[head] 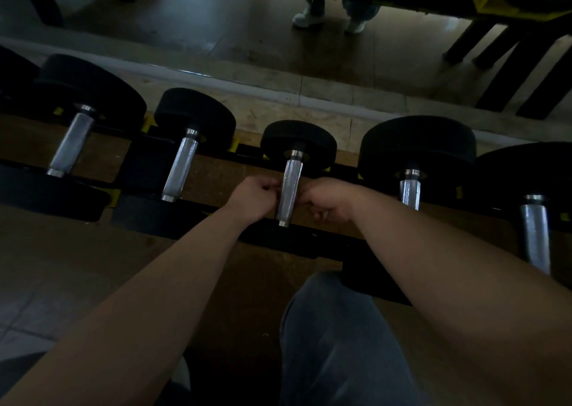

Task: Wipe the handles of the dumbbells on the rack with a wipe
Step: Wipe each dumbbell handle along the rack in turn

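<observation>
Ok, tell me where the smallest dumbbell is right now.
In the head view the smallest dumbbell lies centre frame, middle of five visible handles, directly between the left hand and right hand, with bigger dumbbells flanking it.

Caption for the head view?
Left hand and right hand flank the middle dumbbell handle on the rack; no wipe discernible.

Only one view was there, from the person's head. It looked forward and steeply down, quite near to the rack [297,238], and the row of dumbbells [298,145] ran left to right across its middle
</observation>
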